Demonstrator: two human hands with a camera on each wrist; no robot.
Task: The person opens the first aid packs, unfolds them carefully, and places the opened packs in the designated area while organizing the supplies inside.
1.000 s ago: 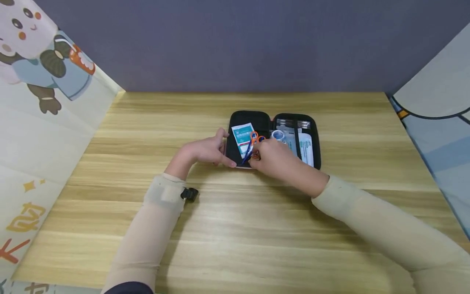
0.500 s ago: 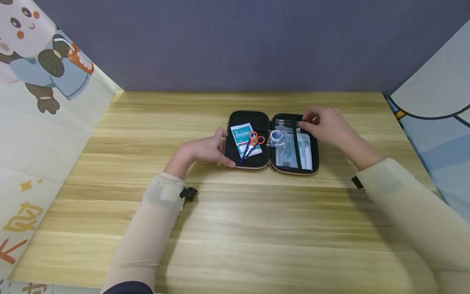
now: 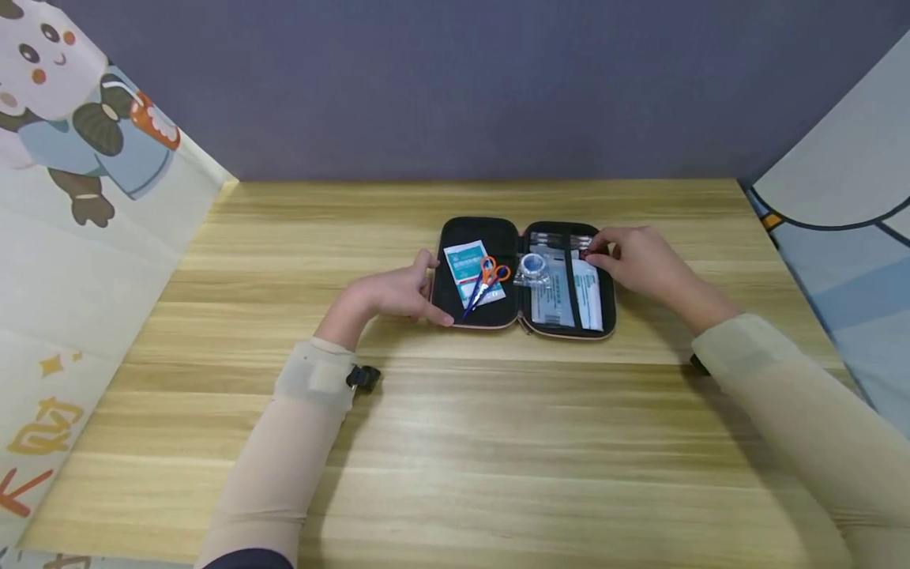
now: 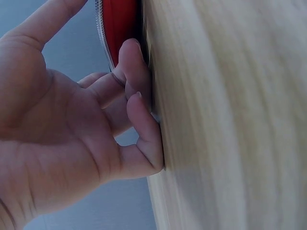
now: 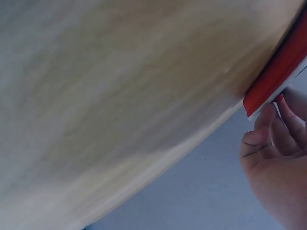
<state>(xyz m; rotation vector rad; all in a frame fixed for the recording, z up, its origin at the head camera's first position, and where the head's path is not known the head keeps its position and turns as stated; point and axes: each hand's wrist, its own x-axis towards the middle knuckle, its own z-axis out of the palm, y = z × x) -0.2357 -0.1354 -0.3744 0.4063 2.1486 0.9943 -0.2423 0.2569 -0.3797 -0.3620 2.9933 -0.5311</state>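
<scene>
A black-lined first-aid case lies open on the table; its outside is red with a zipper in both wrist views. My left hand holds its left side, with the thumb at the near corner and several fingers curled against the tabletop in the left wrist view. At the right half's upper edge, my right hand pinches a small red thing whose kind I cannot tell. Orange-handled scissors lie on a teal-and-white packet. A tape roll in clear wrapping sits by the hinge.
Under a black strap in the right half are pale packets and thin clear-wrapped items. A wooden table bears the case. Behind it stands a dark wall, with printed cloths at both sides.
My right hand moves from the scissors to the right half's upper edge, then slightly toward me. The scissors now lie loose on the packet. My left hand stays on the case.
</scene>
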